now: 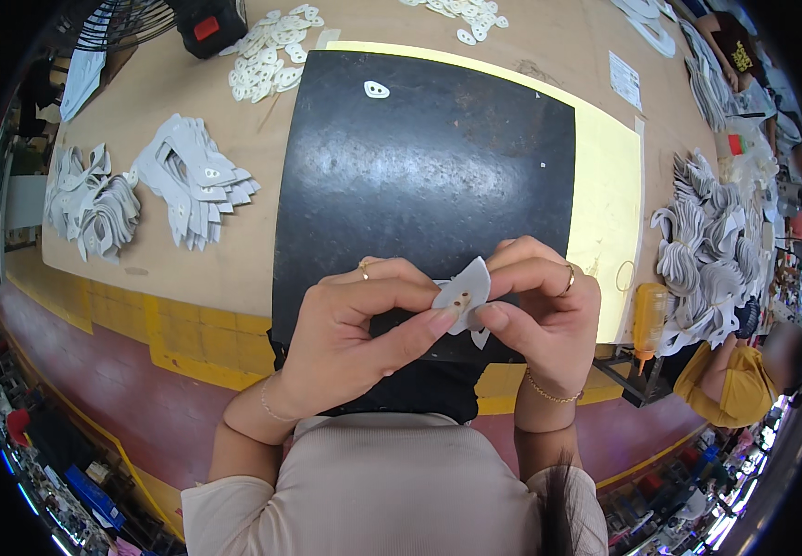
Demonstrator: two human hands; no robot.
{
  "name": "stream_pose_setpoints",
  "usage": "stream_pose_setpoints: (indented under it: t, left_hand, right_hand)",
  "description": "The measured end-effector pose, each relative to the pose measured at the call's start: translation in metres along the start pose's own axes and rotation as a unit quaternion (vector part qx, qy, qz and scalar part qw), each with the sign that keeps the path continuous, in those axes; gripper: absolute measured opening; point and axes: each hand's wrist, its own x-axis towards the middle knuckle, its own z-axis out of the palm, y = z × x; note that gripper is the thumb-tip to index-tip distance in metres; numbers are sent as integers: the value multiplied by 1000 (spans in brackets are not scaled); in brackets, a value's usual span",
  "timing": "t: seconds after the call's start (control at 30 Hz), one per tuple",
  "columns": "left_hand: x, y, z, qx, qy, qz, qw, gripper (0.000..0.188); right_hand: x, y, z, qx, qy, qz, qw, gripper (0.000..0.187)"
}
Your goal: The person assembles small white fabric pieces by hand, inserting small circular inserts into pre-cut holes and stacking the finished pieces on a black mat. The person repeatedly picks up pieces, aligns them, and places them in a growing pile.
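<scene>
Between my two hands, over the near edge of a black mat [419,185], is a pale grey cut piece [469,285] with small brown-looking holes. My left hand [350,324] pinches its left side between thumb and fingers. From the other side, my right hand [554,310] grips it the same way. The piece is tilted and partly bent, and its lower part is hidden by my thumbs. One small white oval piece [376,90] with two dark holes lies on the mat's far left part.
To the left lie stacks of grey cut pieces [193,181]; small white pieces [267,60] are heaped at the far left. On the right are more grey bundles [711,250] and a yellow squeeze bottle [649,320]. A yellow sheet [609,195] borders the mat. A person in yellow [730,385] is at right.
</scene>
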Motion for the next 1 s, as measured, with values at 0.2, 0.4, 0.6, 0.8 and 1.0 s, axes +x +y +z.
stream_pose_setpoints:
  t: [0.2,0.4,0.6,0.8,1.0]
  left_hand:
    - [3,0,-1,70,-11,71,995,9]
    - [2,0,2,118,-1,120,986,8]
    - [2,-2,3,131,11,140,981,8]
    - [2,-5,3,126,36,136,982,8]
    - [2,-6,4,123,32,144,981,8]
  right_hand:
    - [0,2,0,-2,0,2,1000,16]
    - [-2,7,3,-4,18,-17,1000,15]
    - [-4,10,7,13,36,-12,999,15]
    - [-7,6,9,-177,70,-110,976,18]
    - [-8,7,10,-167,66,-113,977,18]
